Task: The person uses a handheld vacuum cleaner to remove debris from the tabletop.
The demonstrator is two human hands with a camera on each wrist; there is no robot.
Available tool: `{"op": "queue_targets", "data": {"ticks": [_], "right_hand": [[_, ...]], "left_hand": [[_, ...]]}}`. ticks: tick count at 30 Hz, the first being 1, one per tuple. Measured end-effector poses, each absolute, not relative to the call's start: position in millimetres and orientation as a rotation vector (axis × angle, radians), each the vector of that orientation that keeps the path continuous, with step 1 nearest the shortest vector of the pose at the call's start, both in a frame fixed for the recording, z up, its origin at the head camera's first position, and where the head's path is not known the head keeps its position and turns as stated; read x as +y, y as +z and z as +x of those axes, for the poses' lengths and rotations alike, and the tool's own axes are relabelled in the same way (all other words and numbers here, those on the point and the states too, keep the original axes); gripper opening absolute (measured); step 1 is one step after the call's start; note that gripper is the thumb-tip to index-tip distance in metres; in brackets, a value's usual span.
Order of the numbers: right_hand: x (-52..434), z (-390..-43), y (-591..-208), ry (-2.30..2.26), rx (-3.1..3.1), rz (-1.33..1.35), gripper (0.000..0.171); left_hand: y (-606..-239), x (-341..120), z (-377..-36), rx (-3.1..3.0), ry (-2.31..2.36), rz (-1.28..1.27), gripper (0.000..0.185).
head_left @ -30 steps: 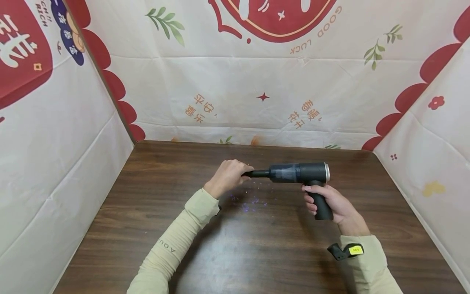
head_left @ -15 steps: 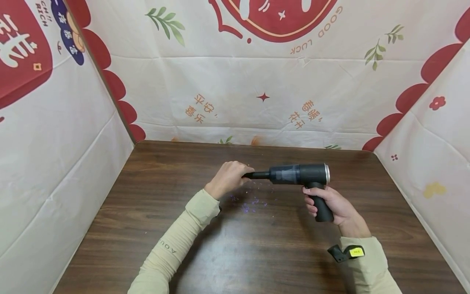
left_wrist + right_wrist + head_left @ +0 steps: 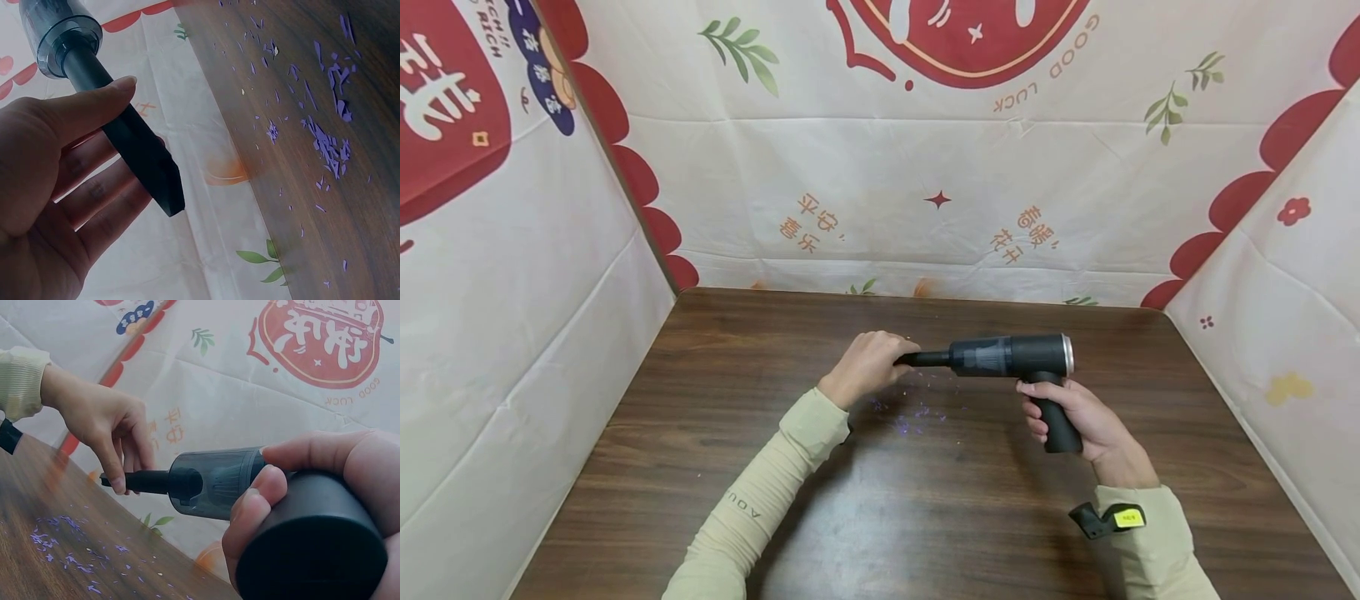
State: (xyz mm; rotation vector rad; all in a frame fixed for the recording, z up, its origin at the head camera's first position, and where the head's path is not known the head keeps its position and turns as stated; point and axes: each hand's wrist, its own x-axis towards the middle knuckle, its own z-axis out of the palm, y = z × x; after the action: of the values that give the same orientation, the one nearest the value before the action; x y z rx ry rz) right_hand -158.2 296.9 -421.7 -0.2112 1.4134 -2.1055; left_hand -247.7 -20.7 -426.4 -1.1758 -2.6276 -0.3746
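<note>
A black handheld vacuum cleaner with a clear dust cup is held level above the table. My right hand grips its handle, fingers wrapped round it. At the other end, my left hand pinches the narrow black nozzle between thumb and fingers. The nozzle is seated in the front of the dust cup, its slanted tip pointing left in the head view. Purple shavings lie scattered on the wood beneath the nozzle, with a few pale crumbs among them.
The brown wood-grain table reaches back to a printed white cloth hung behind it. Similar cloths stand along the left and right sides. A black band with a yellow label sits on the right wrist.
Both hands and the vacuum cleaner hold almost the same place, with only a slight downward shift in the head view. The shavings lie as before.
</note>
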Motion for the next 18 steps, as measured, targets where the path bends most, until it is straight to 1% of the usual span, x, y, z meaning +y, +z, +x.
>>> {"op": "queue_targets", "data": {"ticks": [8, 18], "right_hand": [[297, -158, -421, -2.106, 1.408, -0.207, 0.025], [292, -162, -421, -2.109, 1.477, -0.172, 0.016]], "left_hand": [[-429, -22, -248, -2.637, -0.388, -1.179, 0.023], [-433, -31, -255, -2.741, -0.592, -1.169, 0.031]]}}
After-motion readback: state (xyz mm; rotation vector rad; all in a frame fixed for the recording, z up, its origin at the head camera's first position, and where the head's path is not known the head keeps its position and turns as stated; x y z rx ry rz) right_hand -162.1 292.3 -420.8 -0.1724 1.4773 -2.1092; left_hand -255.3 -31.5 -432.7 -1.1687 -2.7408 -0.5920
